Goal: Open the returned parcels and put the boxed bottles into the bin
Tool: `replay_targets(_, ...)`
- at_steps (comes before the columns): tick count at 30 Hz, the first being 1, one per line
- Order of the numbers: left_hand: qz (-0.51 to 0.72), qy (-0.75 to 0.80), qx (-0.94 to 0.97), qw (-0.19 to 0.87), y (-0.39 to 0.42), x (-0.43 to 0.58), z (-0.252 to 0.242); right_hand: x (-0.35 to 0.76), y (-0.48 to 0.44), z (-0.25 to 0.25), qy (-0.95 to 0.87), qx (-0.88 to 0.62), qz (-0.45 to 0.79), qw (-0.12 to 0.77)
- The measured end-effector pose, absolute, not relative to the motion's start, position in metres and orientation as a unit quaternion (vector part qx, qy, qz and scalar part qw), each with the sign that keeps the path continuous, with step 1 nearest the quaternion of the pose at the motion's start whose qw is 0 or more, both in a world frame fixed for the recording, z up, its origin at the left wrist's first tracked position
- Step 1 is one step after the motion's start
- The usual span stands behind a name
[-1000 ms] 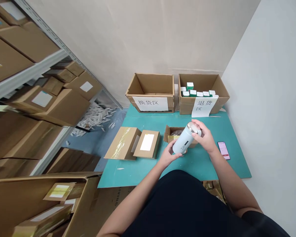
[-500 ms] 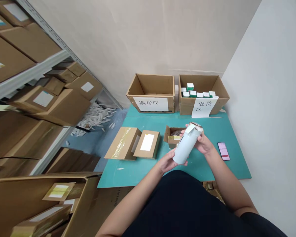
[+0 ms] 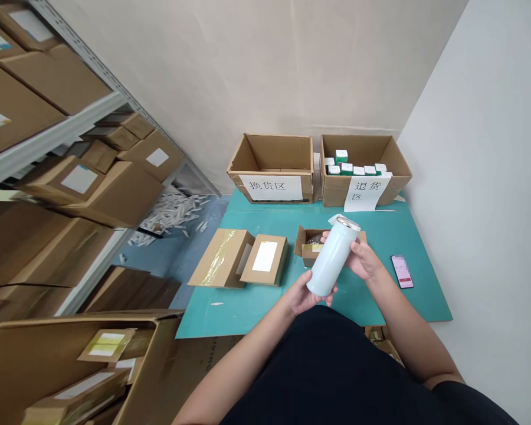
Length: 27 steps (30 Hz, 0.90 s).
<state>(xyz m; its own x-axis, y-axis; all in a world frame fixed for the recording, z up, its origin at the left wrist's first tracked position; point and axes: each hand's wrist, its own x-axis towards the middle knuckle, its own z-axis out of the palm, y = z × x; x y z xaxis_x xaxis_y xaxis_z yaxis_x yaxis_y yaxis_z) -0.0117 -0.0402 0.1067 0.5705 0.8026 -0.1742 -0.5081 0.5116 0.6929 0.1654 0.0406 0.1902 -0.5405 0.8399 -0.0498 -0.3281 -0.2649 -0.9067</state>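
Note:
A pale blue insulated bottle [image 3: 331, 260] with a strap-like tab at its silvery top is held tilted above the table, its top leaning away to the right. My left hand [image 3: 305, 293] is closed around the lower end. Near the top, my right hand [image 3: 361, 258] grips the bottle from the right, with some fingers hidden behind it. Just beyond the bottle stands an opened small cardboard box [image 3: 310, 255] with clear plastic wrap inside, partly covered by the bottle and my hands.
Two closed parcels, a larger carton [image 3: 221, 260] and a labelled box [image 3: 264, 261], lie left on the green table [image 3: 230, 319]. Two signed cartons [image 3: 277, 188] [image 3: 331, 192] stand at the back, the right one holding several green-white boxes. A phone [image 3: 402, 271] lies right; shelves [image 3: 88, 112] stand left.
The bottle has been turned about its long axis: its tab has swung from the near side to the far left of the top. Both hands keep hold of it.

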Motion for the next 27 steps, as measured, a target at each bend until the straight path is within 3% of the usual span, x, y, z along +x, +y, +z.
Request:
replay_targets(8,0.537,0.396,0.369,0.647,-0.033,-0.002,0.106,0.155,0.042,0.184,-0.390,-0.345,0.707,0.479)
replay_targets(14,0.441,0.201,0.274,0.831,-0.040,-0.014,0.113,0.165,0.045,0.187,-0.390,-0.293,0.755,0.438)
replay_targets(18,0.376,0.151,0.252,0.879,-0.042,-0.015,0.111,0.167,0.046,0.191,-0.407,-0.270,0.780,0.391)
replay_targets(21,0.434,0.232,0.286,0.822,-0.041,-0.009,0.113,0.162,0.044,0.189,-0.411,-0.301,0.753,0.417)
replay_targets(25,0.553,0.383,0.331,0.662,-0.038,-0.002,0.117,0.155,0.041,0.182,-0.405,-0.371,0.679,0.488)
replay_targets(27,0.570,0.391,0.328,0.644,-0.037,-0.001,0.118,0.156,0.041,0.181,-0.401,-0.380,0.674,0.491)
